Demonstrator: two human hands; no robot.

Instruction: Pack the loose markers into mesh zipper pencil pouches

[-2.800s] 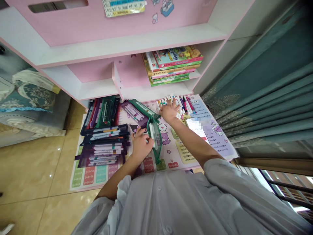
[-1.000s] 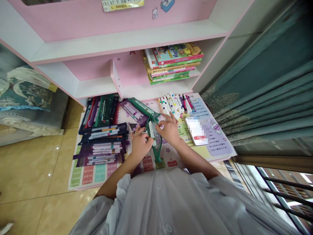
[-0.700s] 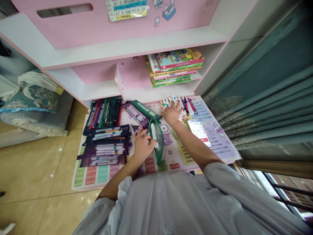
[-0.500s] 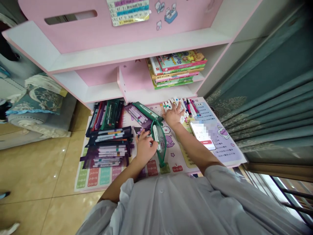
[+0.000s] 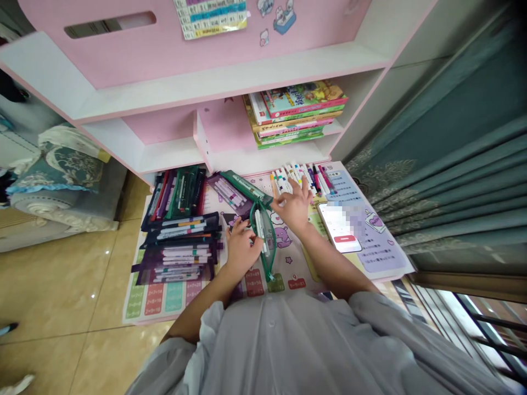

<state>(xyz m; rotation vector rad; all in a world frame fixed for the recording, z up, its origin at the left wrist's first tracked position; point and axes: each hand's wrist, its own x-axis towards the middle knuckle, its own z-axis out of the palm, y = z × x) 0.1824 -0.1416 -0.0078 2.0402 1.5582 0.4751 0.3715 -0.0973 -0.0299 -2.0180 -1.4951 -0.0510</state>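
Observation:
My left hand (image 5: 242, 246) is at the left edge of a green mesh zip pouch (image 5: 270, 233), thumb and index finger closed on its rim, other fingers raised. White markers (image 5: 259, 224) lie inside this pouch. My right hand (image 5: 295, 208) is over the near left end of a row of white markers (image 5: 293, 174) with coloured bands. Its thumb and index finger pinch a marker with an orange end (image 5: 272, 181); the other fingers are spread over the row. Just behind the open pouch lie another green pouch (image 5: 247, 186) and a purple pouch (image 5: 230, 196), both with markers inside.
Stacked pouches full of markers (image 5: 181, 260) lie at the desk's left, with darker pouches (image 5: 177, 192) behind. A phone (image 5: 340, 227) lies right of my right forearm. Books (image 5: 296, 115) are piled on the pink shelf. A teal curtain (image 5: 453, 153) hangs at the right.
My right hand has drawn its thumb and index finger together at the row's left end, and a marker's orange end now shows there. My left hand stays at the pouch.

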